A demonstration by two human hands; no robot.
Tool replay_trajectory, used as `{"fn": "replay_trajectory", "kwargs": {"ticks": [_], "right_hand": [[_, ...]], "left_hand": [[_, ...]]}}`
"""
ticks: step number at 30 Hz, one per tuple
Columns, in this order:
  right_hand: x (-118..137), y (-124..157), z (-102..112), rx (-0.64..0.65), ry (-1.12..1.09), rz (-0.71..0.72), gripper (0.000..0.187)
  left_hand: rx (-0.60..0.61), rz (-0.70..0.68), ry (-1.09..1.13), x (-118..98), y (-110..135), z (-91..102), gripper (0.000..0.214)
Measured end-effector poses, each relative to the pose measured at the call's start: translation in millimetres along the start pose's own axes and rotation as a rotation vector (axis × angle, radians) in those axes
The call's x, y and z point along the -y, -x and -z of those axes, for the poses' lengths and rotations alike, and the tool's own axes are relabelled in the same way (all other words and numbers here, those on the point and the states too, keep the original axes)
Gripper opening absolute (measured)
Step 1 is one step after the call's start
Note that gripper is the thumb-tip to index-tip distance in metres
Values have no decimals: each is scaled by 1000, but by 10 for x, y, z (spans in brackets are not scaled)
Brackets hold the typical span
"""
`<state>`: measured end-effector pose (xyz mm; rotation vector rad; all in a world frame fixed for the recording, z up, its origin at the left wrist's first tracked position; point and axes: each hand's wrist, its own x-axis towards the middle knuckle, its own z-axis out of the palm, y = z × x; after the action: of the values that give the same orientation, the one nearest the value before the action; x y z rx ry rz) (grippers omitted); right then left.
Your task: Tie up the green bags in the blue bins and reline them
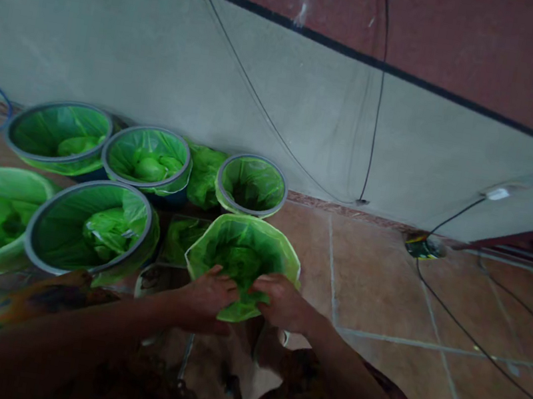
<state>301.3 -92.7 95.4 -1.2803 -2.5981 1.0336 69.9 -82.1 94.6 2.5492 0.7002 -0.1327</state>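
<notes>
A green plastic bag [253,234] lines a bin in front of me, its edge spread out over the rim. My left hand [212,293] is closed on the bag's near edge, left of centre. On the right side of the same edge, my right hand [280,301] has its fingers curled round the plastic. Between the two hands a flap of the bag hangs toward me. Most of the bin itself is hidden under the bag. Just behind it, touching or nearly so, stands a smaller lined bin [231,208] with a grey rim ring.
Several more green-lined bins stand at left, among them one with a grey ring [32,237]. Loose green bags [206,173] lie between bins. A pale wall [168,56] rises behind. Black cables [458,331] and a power plug [497,193] are at right over the tiled floor [382,299].
</notes>
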Motion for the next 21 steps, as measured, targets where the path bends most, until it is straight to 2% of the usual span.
{"fn": "replay_trajectory", "kwargs": {"ticks": [2,4,7,9,12,15,17,19,21], "right_hand": [[99,107,-126,97,32,28,32],[206,162,-246,136,115,5,34],[312,152,-380,115,284,-71,27],[309,123,-417,111,342,-112,23],[214,119,-358,111,289,-186,18],[117,182,-165,79,42,-204,20],[81,234,-2,28,-144,-196,23],[50,267,143,-62,-279,-224,24],[-2,275,248,-227,-335,-305,23]], "left_hand": [[78,-59,-43,-72,55,-176,57],[120,-65,-113,-97,60,-340,46],[90,-3,-209,-55,12,-505,19],[61,32,-227,6,-32,-527,18],[101,53,-176,97,-79,-397,18],[149,18,-62,156,-74,-107,14],[105,-1,28,191,-50,116,14],[56,0,94,233,-28,309,18],[27,13,135,286,-19,450,20]]}}
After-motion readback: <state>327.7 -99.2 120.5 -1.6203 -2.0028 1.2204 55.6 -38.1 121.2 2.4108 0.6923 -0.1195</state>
